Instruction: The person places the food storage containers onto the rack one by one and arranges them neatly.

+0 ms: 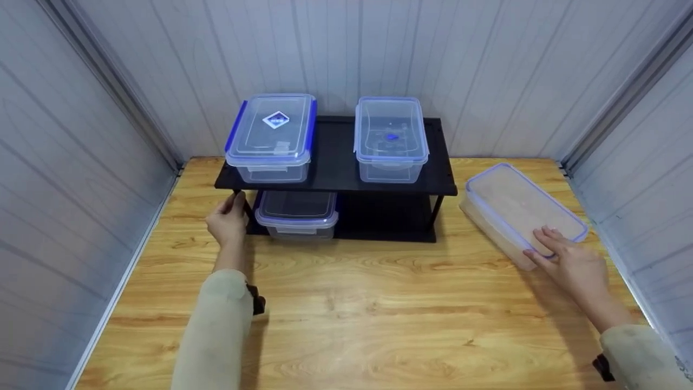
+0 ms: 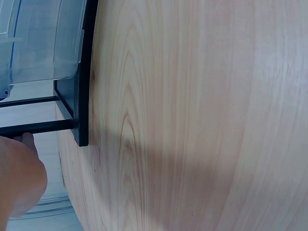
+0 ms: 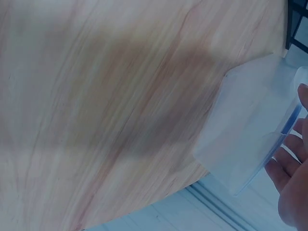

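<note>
My left hand [image 1: 226, 221] holds the left front post [image 2: 38, 127] of a black two-tier rack [image 1: 335, 157], its fingers partly hidden behind the post. On the right, my right hand [image 1: 576, 268] grips the near end of a clear plastic food container [image 1: 522, 208] with a blue-edged lid; the thumb lies at the lid's edge. That container sits at a slant beside the rack, and the right wrist view shows its frosted side [image 3: 240, 120]. Two lidded containers stand on the top shelf, one at left [image 1: 270, 132] and one at right [image 1: 391, 132]. Another container [image 1: 298, 214] is on the lower shelf, at its left.
A wood-grain table [image 1: 346, 319] carries everything. Pale panelled walls enclose it at the back [image 1: 335, 54], left [image 1: 70, 162] and right [image 1: 639, 179]. The right-hand container lies close to the right wall.
</note>
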`<state>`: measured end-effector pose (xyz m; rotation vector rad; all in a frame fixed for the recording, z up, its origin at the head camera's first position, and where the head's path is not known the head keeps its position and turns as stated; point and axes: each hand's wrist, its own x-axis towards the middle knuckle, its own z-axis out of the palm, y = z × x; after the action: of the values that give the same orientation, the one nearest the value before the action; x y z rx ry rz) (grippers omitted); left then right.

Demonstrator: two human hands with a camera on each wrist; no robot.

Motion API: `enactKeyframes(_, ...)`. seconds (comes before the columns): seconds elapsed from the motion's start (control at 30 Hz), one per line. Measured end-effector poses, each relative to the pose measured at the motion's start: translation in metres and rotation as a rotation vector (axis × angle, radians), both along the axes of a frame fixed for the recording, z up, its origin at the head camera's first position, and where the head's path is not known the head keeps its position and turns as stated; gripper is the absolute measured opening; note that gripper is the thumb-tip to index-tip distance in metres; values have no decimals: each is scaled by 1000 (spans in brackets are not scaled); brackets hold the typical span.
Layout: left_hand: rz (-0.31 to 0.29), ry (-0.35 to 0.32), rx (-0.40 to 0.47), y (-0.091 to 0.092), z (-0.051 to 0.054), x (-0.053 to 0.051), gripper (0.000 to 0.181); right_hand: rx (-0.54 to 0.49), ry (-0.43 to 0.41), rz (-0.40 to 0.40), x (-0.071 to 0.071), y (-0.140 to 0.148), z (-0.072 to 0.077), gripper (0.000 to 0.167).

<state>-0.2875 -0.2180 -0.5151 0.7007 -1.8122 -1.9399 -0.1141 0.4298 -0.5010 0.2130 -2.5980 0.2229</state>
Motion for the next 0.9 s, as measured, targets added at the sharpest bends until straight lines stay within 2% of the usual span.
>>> enactKeyframes(0.27,59,67,-53,2,-2,-1,20,23,14,3,4,-19,-2,53)
enactKeyframes(0.5,52,93,-25,3,-2,-1,22,52,7,7,8,-31,0,55)
enactKeyframes(0.73,37,81,-28,2,-1,-1,26,59,-15,-9,13,-40,1,56)
enactKeyframes(0.9,42,61,-59,1,-2,-1,28,57,38,20,14,-43,-3,57)
